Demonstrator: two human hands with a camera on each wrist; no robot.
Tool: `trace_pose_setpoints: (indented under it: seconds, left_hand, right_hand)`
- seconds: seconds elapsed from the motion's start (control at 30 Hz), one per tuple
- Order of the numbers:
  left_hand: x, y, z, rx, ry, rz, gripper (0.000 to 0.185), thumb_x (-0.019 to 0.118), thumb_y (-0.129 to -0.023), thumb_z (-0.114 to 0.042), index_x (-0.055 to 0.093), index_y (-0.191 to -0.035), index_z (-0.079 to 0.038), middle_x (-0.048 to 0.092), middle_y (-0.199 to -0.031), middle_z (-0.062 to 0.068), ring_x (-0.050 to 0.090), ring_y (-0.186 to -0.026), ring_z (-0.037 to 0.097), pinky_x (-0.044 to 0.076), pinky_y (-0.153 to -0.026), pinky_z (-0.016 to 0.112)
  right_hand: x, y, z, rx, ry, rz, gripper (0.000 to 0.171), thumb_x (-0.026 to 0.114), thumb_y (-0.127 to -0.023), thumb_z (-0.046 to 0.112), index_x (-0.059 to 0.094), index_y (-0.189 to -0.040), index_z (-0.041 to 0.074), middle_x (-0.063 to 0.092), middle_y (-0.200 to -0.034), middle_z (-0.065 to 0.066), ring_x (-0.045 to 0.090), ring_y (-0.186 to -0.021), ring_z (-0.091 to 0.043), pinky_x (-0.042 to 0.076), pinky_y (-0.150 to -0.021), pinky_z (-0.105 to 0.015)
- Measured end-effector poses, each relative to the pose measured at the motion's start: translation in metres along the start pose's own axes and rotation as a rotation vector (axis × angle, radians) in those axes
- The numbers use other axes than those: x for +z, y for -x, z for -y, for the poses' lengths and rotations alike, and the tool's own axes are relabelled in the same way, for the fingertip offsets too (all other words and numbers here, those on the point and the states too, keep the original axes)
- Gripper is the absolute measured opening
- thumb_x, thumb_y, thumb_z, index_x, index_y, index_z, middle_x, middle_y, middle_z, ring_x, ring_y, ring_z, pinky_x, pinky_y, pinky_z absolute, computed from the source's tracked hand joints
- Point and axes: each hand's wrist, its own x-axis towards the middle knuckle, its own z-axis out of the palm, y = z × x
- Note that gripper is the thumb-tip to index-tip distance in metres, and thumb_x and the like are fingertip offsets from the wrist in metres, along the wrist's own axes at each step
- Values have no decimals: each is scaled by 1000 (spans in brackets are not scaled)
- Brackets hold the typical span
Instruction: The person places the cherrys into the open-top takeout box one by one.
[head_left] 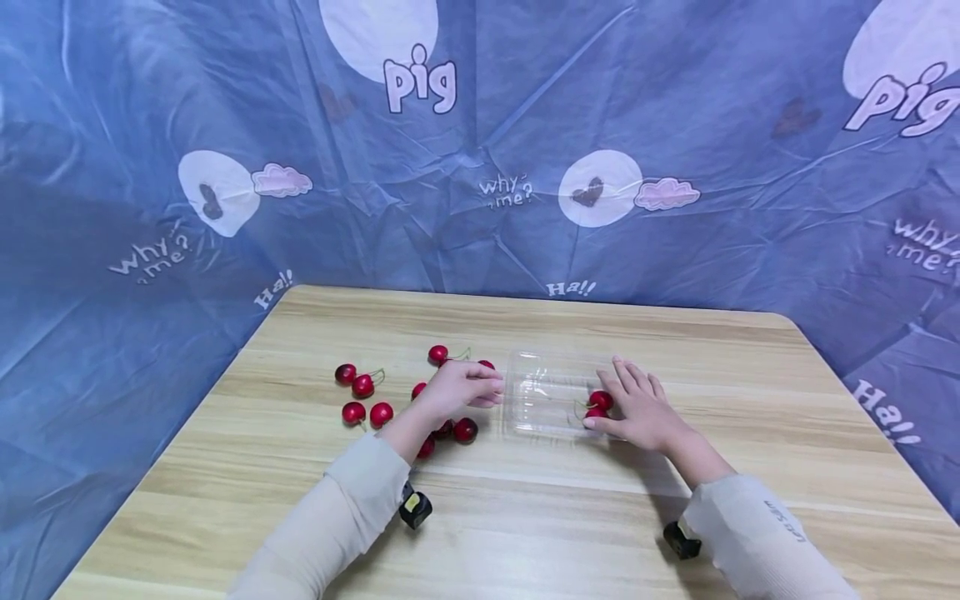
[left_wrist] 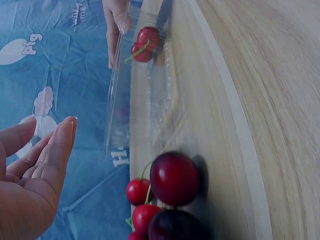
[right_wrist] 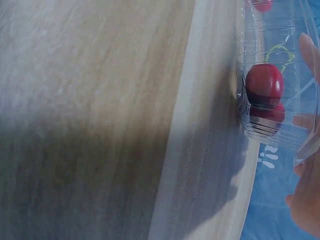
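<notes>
A clear plastic box (head_left: 551,392) lies on the table, with a pair of red cherries (head_left: 599,402) joined by green stems inside its right end. Over that end my right hand (head_left: 637,412) spreads its fingers; whether it presses the rim, I cannot tell. My left hand (head_left: 461,390) hovers above loose cherries (head_left: 465,430) just left of the box. In the left wrist view, the left hand's thumb and fingers (left_wrist: 59,150) stand apart with nothing between them. The right wrist view shows the box's end wall (right_wrist: 280,137) next to the right hand, which is partly cut off.
More cherries lie to the left, among them a stemmed pair (head_left: 363,385) and two others near it, one being a bright red cherry (head_left: 381,414). The wooden table (head_left: 570,533) ends at a blue printed cloth (head_left: 480,233). Black wrist cameras hang under both sleeves.
</notes>
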Motion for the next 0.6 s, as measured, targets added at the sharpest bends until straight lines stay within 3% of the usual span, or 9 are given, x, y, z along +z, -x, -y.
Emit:
trace_pose_setpoints:
  seconds: [0.23,0.6]
  left_hand:
    - [-12,9,3,8,-39,-35,27,58,-82,-8,56,-102,11,60,-90,24,62,-74,20,52,-70,30]
    - [-27,28,5,-19,-13,-85,30,56,-83,-8,53,-105,12,59,-94,24,61,-78,20,49,-77,37]
  right_hand:
    - [1,1,-1,11,-6,1,83,53,-75,56,30,-132,0,12,-138,-26,9,-124,-40,6,-97,-58]
    - [-1,1,1,15,7,3,84,51,-75,59,29,-132,1,13,-138,-26,9,-124,-40,6,-97,-58]
